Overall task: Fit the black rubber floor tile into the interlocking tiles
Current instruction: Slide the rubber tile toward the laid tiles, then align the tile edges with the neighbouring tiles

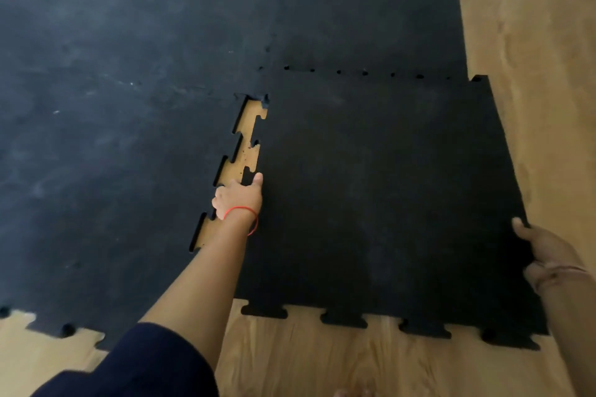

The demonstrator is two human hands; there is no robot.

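Two hands: left (238,198), right (545,255) grip one loose tile (380,190) | laid tiles (129,106) (seams blurred, uncounted)

A single wide-angle head-worn camera looks forward and steeply down from above the person's outstretched arms, close enough that the black rubber floor tile (387,196), the laid interlocking tiles (129,74) and strips of wooden floor (532,42) fill the view.
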